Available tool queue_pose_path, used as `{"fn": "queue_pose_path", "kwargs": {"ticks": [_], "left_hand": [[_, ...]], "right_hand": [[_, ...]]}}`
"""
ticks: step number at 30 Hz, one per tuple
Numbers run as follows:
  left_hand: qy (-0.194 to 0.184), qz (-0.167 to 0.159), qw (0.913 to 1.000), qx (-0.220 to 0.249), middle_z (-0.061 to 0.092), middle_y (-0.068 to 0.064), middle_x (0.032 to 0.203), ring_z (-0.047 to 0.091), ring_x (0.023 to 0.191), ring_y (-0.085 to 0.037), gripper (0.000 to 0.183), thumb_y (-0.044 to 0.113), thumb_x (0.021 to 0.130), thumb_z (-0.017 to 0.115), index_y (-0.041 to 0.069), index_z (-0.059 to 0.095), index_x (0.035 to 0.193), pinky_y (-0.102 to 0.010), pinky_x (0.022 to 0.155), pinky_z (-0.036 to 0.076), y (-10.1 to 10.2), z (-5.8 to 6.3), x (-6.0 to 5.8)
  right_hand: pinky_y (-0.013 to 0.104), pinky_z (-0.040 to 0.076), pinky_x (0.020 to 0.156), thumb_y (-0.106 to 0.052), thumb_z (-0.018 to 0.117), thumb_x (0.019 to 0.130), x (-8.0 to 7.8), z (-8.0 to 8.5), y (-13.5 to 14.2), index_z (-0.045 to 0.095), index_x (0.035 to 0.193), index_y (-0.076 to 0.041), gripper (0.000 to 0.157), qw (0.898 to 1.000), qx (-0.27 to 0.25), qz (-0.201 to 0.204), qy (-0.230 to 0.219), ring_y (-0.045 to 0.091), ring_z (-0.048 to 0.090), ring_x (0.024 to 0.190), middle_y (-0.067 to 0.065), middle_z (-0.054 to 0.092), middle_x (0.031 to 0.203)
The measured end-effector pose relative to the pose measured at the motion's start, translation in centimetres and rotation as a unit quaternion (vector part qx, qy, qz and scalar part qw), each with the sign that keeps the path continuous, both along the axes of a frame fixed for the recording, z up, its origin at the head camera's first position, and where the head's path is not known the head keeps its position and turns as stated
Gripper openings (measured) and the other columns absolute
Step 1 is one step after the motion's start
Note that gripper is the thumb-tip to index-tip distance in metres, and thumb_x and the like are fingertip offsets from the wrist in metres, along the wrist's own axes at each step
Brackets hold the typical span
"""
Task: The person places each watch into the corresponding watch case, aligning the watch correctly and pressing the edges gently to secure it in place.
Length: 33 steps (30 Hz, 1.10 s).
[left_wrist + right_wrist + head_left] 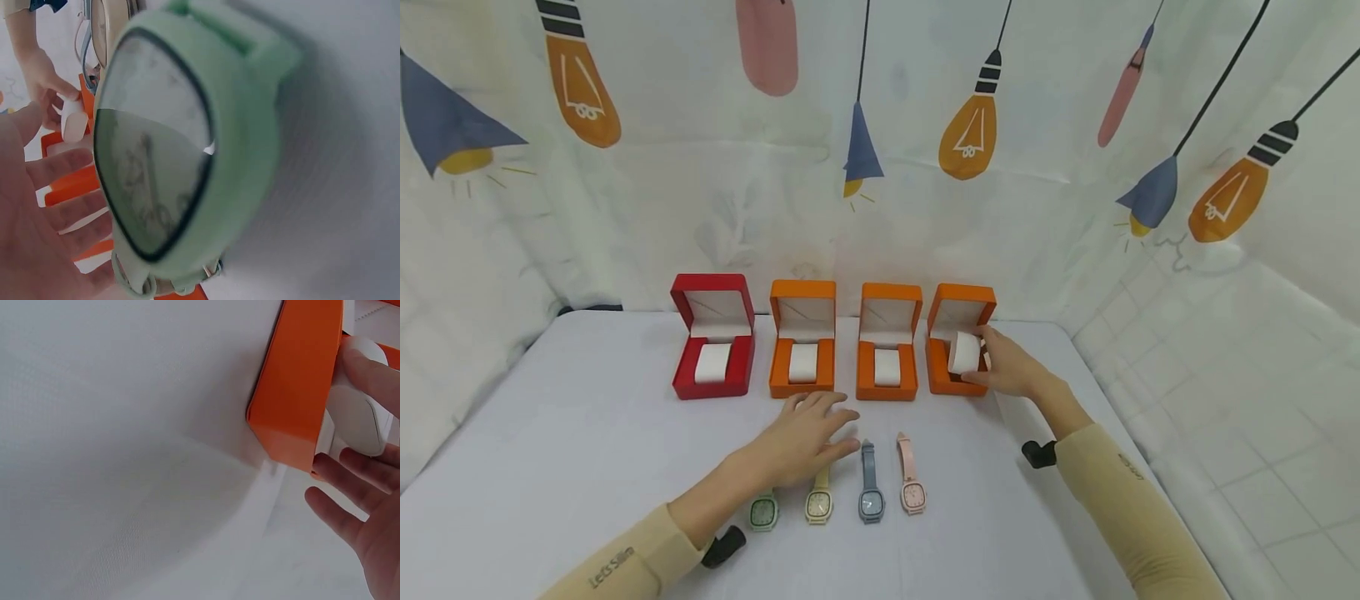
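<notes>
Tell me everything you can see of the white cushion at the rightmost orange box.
The white cushion is a small, padded-looking block with a smooth surface and rounded edges; its material could be fabric or imitation leather. The right wrist view shows a paler band around a greyer, rounded end face. No watch is visible around it. It is tilted, in the opening of the open orange box, and the right hand pinches it. Whether it touches the box is unclear.

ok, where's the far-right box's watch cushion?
In the head view, the white watch cushion is at right, pinched by the right hand at the rightmost orange box, in front of its open lid.
</notes>
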State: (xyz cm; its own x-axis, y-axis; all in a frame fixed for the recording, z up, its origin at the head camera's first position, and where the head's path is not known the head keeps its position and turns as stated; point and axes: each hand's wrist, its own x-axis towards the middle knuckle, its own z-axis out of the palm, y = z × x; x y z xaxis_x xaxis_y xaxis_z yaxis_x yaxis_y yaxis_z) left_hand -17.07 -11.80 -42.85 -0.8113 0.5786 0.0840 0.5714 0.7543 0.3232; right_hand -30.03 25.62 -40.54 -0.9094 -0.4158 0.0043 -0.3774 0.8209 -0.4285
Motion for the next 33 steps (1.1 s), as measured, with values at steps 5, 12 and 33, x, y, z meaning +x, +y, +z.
{"fn": "queue_pose_path", "kwargs": {"ticks": [5, 12, 33], "left_hand": [[-0.002, -0.012, 0.9996, 0.027, 0.051, -0.017, 0.149, 0.041, 0.139, -0.038, 0.048, 0.046, 0.102, 0.062, 0.013, 0.065, 0.137, -0.066, 0.113, 0.028, 0.7, 0.0, 0.2], [-0.007, -0.014, 0.9974, 0.071, 0.055, -0.017, 0.143, 0.046, 0.136, -0.036, 0.038, 0.036, 0.100, 0.067, 0.011, 0.070, 0.128, -0.066, 0.111, 0.030, 1.9, 0.0, 0.6], [-0.060, -0.009, 0.9914, 0.116, 0.058, -0.017, 0.137, 0.051, 0.130, -0.035, 0.030, 0.033, 0.097, 0.073, 0.008, 0.075, 0.113, -0.069, 0.110, 0.029, 5.0, -0.2, 1.0]], "right_hand": [[0.043, 0.057, 0.087, -0.034, 0.083, 0.088, 0.0, -0.3, 0.2, 0.035, 0.147, 0.001, 0.084, 1.000, -0.023, -0.002, 0.002, 0.031, 0.058, 0.107, 0.016, 0.058, 0.125], [0.046, 0.057, 0.088, -0.035, 0.085, 0.087, 0.6, -0.2, 0.0, 0.037, 0.146, -0.001, 0.084, 0.998, -0.067, 0.004, 0.006, 0.034, 0.058, 0.109, 0.015, 0.058, 0.125], [0.047, 0.054, 0.091, -0.031, 0.087, 0.085, 3.3, -0.3, -1.1, 0.041, 0.144, -0.009, 0.078, 0.995, -0.092, 0.047, 0.001, 0.029, 0.060, 0.107, 0.009, 0.061, 0.123]]}}
